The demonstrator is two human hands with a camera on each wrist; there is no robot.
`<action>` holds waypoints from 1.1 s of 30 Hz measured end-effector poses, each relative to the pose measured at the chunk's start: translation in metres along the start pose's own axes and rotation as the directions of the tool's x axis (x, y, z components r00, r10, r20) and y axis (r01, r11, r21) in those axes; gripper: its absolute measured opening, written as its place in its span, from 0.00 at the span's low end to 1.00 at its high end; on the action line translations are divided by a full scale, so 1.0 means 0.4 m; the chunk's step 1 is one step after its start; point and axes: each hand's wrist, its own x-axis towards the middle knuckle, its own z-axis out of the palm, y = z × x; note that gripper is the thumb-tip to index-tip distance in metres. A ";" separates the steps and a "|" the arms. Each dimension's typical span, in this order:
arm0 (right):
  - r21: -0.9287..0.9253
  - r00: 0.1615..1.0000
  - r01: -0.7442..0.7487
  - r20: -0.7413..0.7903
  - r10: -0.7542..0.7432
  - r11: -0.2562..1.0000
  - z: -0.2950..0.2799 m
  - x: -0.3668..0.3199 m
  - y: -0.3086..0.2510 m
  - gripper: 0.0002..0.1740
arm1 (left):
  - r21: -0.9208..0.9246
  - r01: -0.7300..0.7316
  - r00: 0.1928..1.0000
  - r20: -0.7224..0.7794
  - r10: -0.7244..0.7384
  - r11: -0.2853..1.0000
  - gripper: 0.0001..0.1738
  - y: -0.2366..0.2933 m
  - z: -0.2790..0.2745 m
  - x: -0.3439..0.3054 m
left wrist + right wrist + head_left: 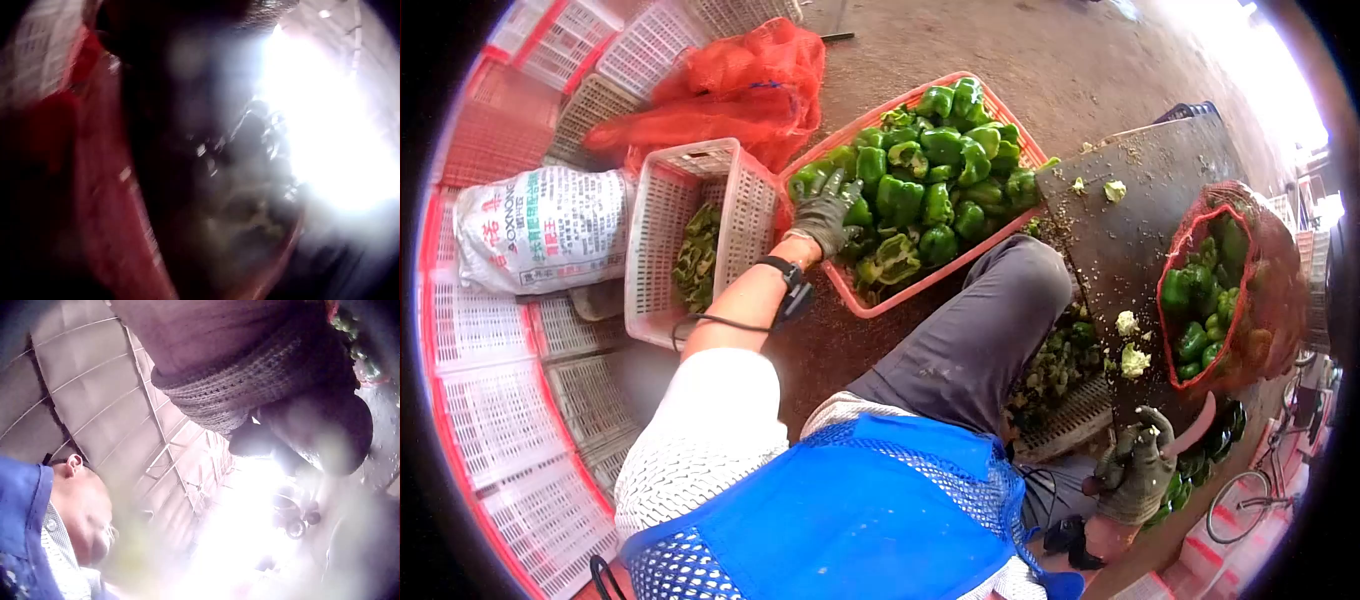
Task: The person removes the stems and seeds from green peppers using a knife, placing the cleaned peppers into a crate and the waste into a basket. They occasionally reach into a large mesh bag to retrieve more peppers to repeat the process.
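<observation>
In the head view, my gloved left hand (828, 215) reaches over a red plastic crate (945, 268) full of green bell peppers (898, 200). Its fingers are spread and touch the peppers at the crate's left end. My right hand (1138, 475), also gloved, grips a knife (1193, 430) low at the right, its curved blade pointing up and outward. Dark blur fills much of the left wrist view, where a red crate edge (106, 175) shows. The right wrist view holds the knitted glove cuff (212, 394); the knife is hidden there.
A dark board (1140, 200) with pepper scraps (1135, 360) lies beside my knee, a red mesh bag (1280, 310) of peppers on it. Left stand a pale crate (745, 215) with green scraps, a white sack (545, 230), red netting (740, 90) and stacked crates (495, 400).
</observation>
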 end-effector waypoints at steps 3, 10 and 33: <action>0.136 0.997 0.062 -0.059 -0.054 0.989 0.000 0.004 -0.010 0.25 | -0.114 0.113 0.979 -0.157 -0.130 0.987 0.48 0.018 -0.028 0.031; -0.015 0.994 -0.099 -0.054 0.098 0.995 0.001 0.138 0.064 0.19 | -0.073 0.523 0.852 0.024 -0.523 0.849 0.39 0.074 -0.046 0.113; 0.446 0.942 -0.152 -0.203 0.266 0.882 -0.336 0.198 0.164 0.11 | -0.609 -0.286 0.958 -0.190 0.214 0.740 0.19 0.509 -0.368 0.303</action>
